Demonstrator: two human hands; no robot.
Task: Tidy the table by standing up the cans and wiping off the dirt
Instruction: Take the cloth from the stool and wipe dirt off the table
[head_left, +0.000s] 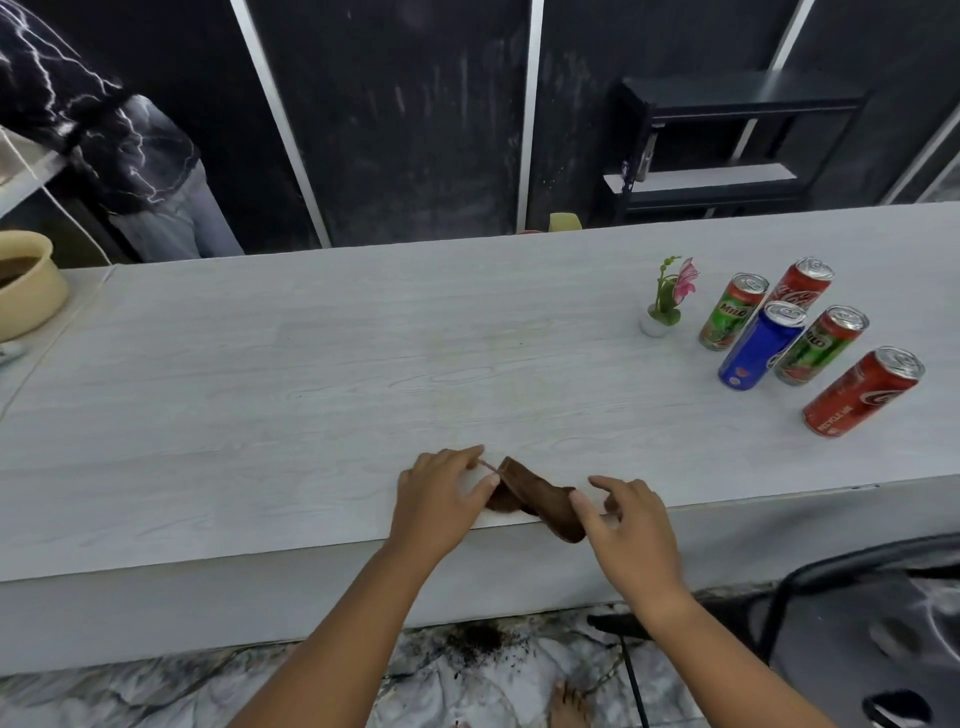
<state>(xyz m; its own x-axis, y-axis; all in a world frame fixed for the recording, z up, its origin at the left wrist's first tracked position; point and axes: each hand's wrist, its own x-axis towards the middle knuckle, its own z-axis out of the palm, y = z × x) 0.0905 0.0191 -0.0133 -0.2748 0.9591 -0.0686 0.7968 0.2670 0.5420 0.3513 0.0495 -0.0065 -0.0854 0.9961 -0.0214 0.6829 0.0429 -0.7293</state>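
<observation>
A brown cloth (540, 496) lies folded at the front edge of the white table (311, 374), partly hanging over it. My left hand (441, 499) pinches the cloth's left corner between thumb and forefinger. My right hand (628, 525) pinches its right end with thumb and fingers. Several cans stand upright at the right: two green Milo cans (732, 312) (821, 345), a blue can (761, 345), and two red cans (800, 286) (862, 392).
A small potted flower (665, 299) stands left of the cans. A beige pot (26, 283) with soil sits at the far left edge. Dirt (478, 642) lies on the marble floor below the table. A black chair (872, 623) is at my right. Another person (114, 130) stands behind the table.
</observation>
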